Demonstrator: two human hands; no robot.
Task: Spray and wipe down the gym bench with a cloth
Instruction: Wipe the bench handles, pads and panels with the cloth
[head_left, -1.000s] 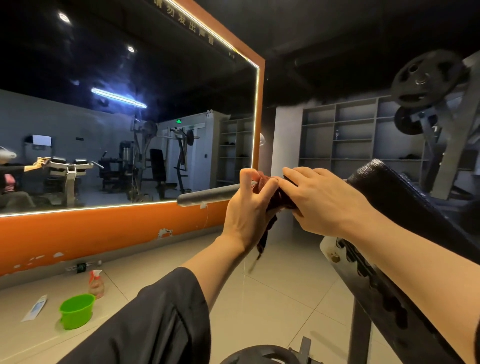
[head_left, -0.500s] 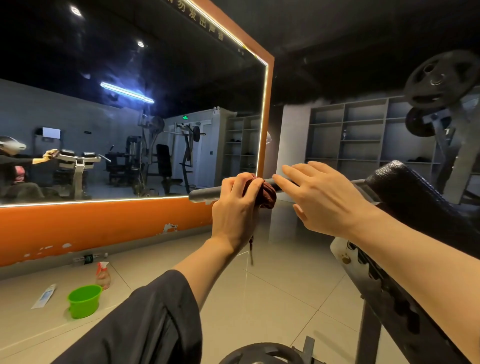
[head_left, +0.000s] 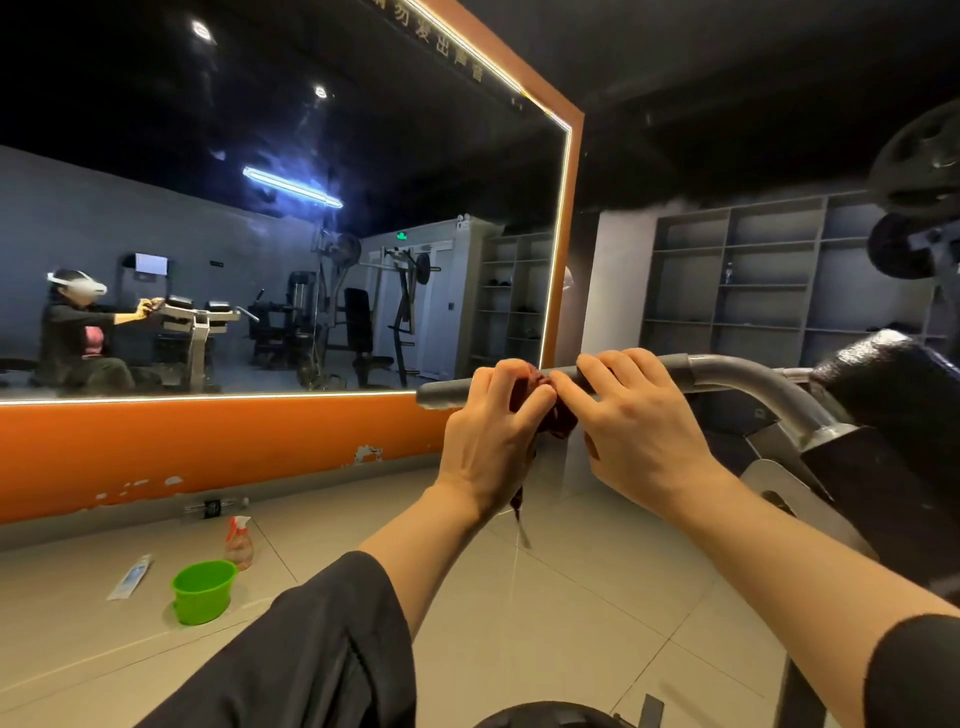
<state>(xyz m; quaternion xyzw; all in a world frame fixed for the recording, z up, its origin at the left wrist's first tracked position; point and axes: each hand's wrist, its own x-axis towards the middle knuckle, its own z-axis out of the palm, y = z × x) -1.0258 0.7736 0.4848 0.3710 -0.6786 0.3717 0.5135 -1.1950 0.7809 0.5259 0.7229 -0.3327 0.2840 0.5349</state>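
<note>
Dim gym room with a pale tiled floor (head_left: 597, 613). A large mirror (head_left: 260, 208) in an orange frame fills the left wall; grey shelving (head_left: 753, 280) stands at the back right.

Open floor lies left of and below the bench; its dark pad (head_left: 893, 384) and metal frame close off the right side, with weight plates (head_left: 919, 166) above. A grey bar (head_left: 727, 371) runs left from the frame and ends free in front of the mirror's lower right corner.

Left hand (head_left: 493, 447): fingers curled, gripping a dark red cloth (head_left: 545, 410) bunched around the bar; a strip of cloth hangs below the wrist. Right hand (head_left: 644, 431): just beside the left, fingers bent over the top of the bar, fingertips touching the cloth. Whether it grips the bar fully cannot be told. Both forearms are bare, with dark sleeves at the lower edge.

On the floor near the mirror's base, lower left: a spray bottle (head_left: 239, 543), a green bucket (head_left: 202, 590) just in front of it, and a flat white packet (head_left: 130, 577) to their left.
</note>
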